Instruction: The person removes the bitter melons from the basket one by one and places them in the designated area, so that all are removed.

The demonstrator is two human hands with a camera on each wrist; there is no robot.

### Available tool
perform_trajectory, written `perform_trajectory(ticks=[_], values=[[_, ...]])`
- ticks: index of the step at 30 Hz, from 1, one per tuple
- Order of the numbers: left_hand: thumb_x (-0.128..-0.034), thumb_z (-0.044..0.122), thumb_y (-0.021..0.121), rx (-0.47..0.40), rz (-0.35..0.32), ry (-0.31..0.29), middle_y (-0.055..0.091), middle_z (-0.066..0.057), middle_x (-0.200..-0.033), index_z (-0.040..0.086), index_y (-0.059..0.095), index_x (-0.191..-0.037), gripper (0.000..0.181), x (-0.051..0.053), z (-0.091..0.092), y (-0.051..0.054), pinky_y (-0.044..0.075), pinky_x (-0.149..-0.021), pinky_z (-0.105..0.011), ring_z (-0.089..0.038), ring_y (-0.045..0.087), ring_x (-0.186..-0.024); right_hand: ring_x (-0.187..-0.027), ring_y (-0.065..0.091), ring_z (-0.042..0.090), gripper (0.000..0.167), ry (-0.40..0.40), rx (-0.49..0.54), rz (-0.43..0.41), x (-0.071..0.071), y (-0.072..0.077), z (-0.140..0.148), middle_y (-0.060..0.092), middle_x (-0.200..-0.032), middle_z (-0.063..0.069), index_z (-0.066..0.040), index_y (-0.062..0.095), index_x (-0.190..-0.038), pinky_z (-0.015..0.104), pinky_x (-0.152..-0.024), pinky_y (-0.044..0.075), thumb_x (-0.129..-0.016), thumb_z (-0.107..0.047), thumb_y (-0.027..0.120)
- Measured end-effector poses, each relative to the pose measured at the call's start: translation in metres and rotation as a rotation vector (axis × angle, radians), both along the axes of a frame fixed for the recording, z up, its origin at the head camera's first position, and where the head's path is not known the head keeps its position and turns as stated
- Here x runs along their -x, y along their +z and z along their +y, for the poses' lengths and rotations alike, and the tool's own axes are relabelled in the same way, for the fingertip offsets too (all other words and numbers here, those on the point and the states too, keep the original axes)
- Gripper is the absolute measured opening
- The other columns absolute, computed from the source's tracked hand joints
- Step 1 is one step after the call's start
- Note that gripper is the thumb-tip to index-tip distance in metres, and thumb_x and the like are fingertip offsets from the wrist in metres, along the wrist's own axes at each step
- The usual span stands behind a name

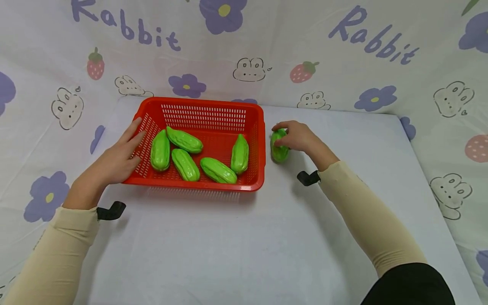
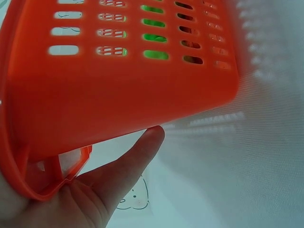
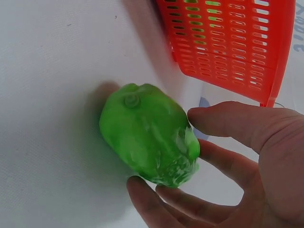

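A red perforated plastic basket (image 1: 198,185) stands on the white table with several glossy, ridged green gourds (image 1: 218,170) lying in it. My left hand (image 1: 118,159) rests against the basket's left end with extended fingers; in the left wrist view its thumb (image 2: 142,147) touches the outer wall, and the other fingers are hidden there. Just right of the basket, my right hand (image 1: 299,137) holds another green gourd (image 1: 279,146) between thumb and fingers. That gourd (image 3: 145,130) shows its blunt end in the right wrist view, low over or on the table; which, I cannot tell.
White cloth covers the table (image 1: 244,245). A printed curtain (image 1: 267,42) with rabbits, flowers and strawberries hangs behind it and along both sides. Dark wrist mounts (image 1: 308,178) stick out from both cuffs.
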State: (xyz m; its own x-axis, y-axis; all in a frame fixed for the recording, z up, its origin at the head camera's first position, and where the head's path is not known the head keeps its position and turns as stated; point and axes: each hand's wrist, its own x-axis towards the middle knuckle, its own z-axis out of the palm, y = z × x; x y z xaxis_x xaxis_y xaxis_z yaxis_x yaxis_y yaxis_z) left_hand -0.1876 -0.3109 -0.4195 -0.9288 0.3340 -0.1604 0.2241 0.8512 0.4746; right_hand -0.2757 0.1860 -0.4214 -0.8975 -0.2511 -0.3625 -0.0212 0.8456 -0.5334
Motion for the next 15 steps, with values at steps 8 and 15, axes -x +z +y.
perform_trajectory(ticks=[8, 15], values=[[-0.1038, 0.005, 0.049, -0.008, 0.002, 0.005, -0.02, 0.001, -0.18, -0.005, 0.018, -0.17, 0.074, 0.0013, -0.0009, -0.0018, 0.04, -0.114, -0.07, -0.052, 0.023, -0.158, -0.129, 0.053, 0.042, 0.055, -0.013, -0.007, -0.007, -0.0012, 0.0016, -0.0015, 0.053, -0.151, 0.025, -0.012, 0.06, -0.154, 0.053, -0.101, 0.056, -0.101, -0.024, 0.069], [-0.1036, 0.004, 0.05, -0.007, 0.005, 0.001, -0.02, 0.0, -0.18, -0.006, 0.018, -0.17, 0.074, 0.0011, -0.0013, -0.003, 0.038, -0.115, -0.07, -0.051, 0.022, -0.159, -0.127, 0.055, 0.041, 0.055, -0.023, 0.0, -0.014, -0.002, 0.0025, -0.0019, 0.054, -0.149, 0.026, -0.013, 0.059, -0.155, 0.052, -0.099, 0.058, -0.103, -0.024, 0.068]])
